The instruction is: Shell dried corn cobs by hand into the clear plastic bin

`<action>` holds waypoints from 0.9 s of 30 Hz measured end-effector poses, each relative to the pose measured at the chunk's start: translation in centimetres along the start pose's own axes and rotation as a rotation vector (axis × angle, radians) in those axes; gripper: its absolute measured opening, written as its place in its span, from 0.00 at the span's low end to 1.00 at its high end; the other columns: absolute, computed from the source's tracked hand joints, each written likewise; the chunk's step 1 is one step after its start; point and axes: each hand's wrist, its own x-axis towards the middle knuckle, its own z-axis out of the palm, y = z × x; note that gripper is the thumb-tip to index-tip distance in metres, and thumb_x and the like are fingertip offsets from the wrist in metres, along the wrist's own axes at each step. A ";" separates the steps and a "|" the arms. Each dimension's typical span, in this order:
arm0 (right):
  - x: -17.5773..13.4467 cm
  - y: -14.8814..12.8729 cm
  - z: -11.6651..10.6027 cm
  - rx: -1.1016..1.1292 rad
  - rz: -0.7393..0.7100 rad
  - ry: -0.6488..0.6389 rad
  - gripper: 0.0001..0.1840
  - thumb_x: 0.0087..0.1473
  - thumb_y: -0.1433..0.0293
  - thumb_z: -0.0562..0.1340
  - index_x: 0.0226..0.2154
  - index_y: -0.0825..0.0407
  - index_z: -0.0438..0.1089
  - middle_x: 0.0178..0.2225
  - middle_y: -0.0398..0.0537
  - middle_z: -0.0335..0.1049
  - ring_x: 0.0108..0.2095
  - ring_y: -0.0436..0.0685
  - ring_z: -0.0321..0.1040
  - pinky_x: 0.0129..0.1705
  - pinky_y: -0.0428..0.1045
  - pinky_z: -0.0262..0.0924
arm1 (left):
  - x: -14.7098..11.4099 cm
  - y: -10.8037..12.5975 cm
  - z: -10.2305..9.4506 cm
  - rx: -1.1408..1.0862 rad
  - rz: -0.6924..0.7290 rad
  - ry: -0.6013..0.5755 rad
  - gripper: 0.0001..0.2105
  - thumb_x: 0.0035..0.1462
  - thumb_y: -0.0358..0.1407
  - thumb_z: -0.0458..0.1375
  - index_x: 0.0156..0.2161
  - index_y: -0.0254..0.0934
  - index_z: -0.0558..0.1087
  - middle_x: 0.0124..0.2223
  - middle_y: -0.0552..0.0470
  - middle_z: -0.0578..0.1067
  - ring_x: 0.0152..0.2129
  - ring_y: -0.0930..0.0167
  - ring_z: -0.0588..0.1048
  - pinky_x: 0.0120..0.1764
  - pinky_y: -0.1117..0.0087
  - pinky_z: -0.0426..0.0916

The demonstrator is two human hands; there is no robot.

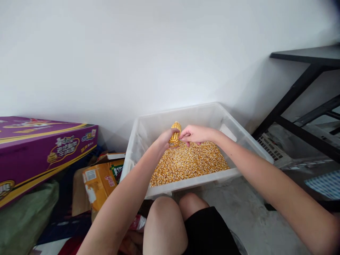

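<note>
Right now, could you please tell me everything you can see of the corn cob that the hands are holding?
The corn cob is yellow-orange, with rows of dry-looking kernels covering the part that shows. It stands nearly upright, tip up, above the loose kernels in the clear plastic bin. The left hand wraps its lower part, hiding the base. The right hand touches its right side with the fingertips. Whether any kernels are already stripped cannot be told.
</note>
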 end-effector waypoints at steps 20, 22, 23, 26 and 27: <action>-1.4 -2.2 1.5 -0.668 -0.107 0.232 0.12 0.56 0.70 0.53 0.38 0.52 0.71 0.31 0.52 0.67 0.24 0.50 0.57 0.25 0.48 0.43 | -0.7 0.1 -0.2 -0.049 0.046 -0.006 0.10 0.45 0.39 0.59 0.29 0.34 0.67 0.19 0.52 0.70 0.14 0.73 0.69 0.19 0.72 0.68; -1.4 -2.3 1.6 -0.670 -0.111 0.232 0.11 0.55 0.70 0.54 0.38 0.53 0.70 0.31 0.53 0.67 0.24 0.50 0.57 0.25 0.48 0.43 | -0.6 0.1 -0.2 -0.044 0.035 -0.023 0.10 0.45 0.40 0.59 0.29 0.34 0.67 0.19 0.52 0.70 0.14 0.73 0.69 0.19 0.73 0.68; -1.4 -2.2 1.7 -0.656 -0.108 0.229 0.11 0.55 0.70 0.54 0.38 0.53 0.70 0.32 0.53 0.67 0.24 0.50 0.57 0.25 0.49 0.43 | -0.5 0.0 -0.2 -0.042 0.031 -0.027 0.10 0.45 0.40 0.59 0.29 0.34 0.67 0.18 0.52 0.70 0.14 0.73 0.69 0.19 0.73 0.67; -1.1 -2.1 1.8 -0.580 -0.072 0.221 0.12 0.56 0.70 0.53 0.39 0.54 0.70 0.31 0.53 0.67 0.24 0.50 0.58 0.26 0.48 0.45 | -0.2 -0.2 -0.2 -0.053 0.022 -0.044 0.11 0.47 0.42 0.58 0.28 0.34 0.67 0.17 0.52 0.69 0.13 0.73 0.69 0.18 0.73 0.67; -0.9 -2.0 1.9 -0.555 -0.062 0.221 0.13 0.56 0.70 0.53 0.40 0.54 0.70 0.31 0.53 0.68 0.24 0.50 0.59 0.26 0.48 0.46 | -0.1 -0.3 -0.2 -0.065 0.019 -0.052 0.12 0.47 0.42 0.58 0.29 0.34 0.67 0.17 0.52 0.69 0.13 0.74 0.68 0.18 0.74 0.67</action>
